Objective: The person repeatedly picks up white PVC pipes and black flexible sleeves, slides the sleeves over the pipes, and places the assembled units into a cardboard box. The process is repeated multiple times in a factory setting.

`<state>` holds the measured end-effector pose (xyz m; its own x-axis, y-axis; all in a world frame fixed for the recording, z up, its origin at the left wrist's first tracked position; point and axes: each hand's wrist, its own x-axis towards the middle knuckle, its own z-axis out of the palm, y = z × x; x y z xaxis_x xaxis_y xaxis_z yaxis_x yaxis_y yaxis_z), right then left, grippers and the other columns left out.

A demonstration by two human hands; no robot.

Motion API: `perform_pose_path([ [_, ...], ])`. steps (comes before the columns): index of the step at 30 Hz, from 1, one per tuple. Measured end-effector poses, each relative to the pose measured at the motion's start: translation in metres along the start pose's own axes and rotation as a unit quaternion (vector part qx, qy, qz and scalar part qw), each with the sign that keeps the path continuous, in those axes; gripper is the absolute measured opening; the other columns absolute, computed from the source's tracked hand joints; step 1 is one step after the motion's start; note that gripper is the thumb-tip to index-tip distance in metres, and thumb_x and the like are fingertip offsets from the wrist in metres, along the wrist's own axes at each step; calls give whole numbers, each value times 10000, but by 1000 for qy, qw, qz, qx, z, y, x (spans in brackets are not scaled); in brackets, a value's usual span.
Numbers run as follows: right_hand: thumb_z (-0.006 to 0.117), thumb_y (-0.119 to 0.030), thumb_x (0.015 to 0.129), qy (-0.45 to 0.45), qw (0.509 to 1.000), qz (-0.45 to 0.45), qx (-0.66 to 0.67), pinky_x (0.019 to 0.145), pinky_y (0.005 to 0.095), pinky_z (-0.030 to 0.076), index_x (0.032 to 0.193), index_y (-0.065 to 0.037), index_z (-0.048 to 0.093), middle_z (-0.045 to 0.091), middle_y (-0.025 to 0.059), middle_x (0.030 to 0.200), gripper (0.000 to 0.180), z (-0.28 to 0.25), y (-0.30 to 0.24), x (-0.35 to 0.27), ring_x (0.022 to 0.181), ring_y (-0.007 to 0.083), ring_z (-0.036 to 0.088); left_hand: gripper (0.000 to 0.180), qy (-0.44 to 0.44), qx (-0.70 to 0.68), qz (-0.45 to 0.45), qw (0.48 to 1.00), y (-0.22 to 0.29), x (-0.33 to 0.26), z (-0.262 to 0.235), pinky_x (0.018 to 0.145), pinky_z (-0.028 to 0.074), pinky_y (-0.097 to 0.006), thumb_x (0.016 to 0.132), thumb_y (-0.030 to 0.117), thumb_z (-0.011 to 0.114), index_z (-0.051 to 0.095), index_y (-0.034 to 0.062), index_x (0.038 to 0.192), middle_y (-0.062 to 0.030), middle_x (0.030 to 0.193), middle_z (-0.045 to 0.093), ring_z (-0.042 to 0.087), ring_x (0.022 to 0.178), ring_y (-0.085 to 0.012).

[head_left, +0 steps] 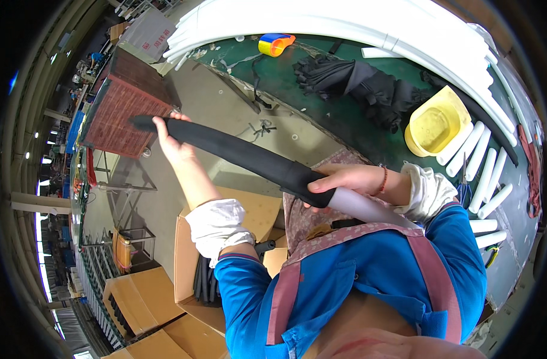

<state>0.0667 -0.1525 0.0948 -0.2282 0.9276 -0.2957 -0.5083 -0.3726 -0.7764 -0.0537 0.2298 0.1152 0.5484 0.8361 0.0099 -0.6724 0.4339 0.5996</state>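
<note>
A long white foam tube (pixel 369 206) reaches out from near my chest, and a black fabric sleeve (pixel 237 149) covers its far length. My left hand (pixel 176 143) is closed round the sleeve's far left end, where a bit of the fabric sticks out past my fingers. At the other end, my right hand (pixel 339 179) grips the sleeve at its bunched, doubled edge, where the white tube comes out. The thumb lies on top and the fingers curl underneath, partly hidden.
On the green table lie a pile of black fabric sleeves (pixel 369 84), a yellow tub (pixel 436 124), a tape dispenser (pixel 276 44), scissors (pixel 464 186), short white tubes (pixel 481 161) and a long white tube bundle (pixel 345 25). An open cardboard box (pixel 186 263) with black tubes stands left of me.
</note>
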Motion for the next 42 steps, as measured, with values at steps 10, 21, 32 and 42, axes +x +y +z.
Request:
perform_pose_path([
  [10,595,-360,834,16,989,59,-134,695,278,503,912,35,661,669,105,813,408,-5,-2,-38,737,163,627,216,113,26,25,993,44,29,-60,530,475,-282,824,130,654,471,62,732,-38,614,498,507,542,-158],
  [21,412,-601,908,-30,987,61,149,572,258,511,1077,-69,572,641,74,888,581,-16,12,-17,647,124,602,525,31,34,58,997,3,-25,-10,775,531,-363,848,448,623,518,-62,916,-150,823,570,584,774,-269],
  [32,731,-263,767,9,962,-20,-272,709,325,485,1242,32,434,603,98,967,633,-52,44,-97,798,189,595,233,152,184,56,970,20,-18,-83,758,505,-345,825,238,667,578,23,815,-66,764,608,600,747,-190],
  [42,685,-262,697,164,765,22,-623,740,393,498,1106,-47,585,655,177,940,474,1,-32,-205,851,336,631,599,329,702,-65,628,57,-110,-244,880,451,-416,815,352,690,485,-49,1211,-215,1159,538,522,1080,-288],
])
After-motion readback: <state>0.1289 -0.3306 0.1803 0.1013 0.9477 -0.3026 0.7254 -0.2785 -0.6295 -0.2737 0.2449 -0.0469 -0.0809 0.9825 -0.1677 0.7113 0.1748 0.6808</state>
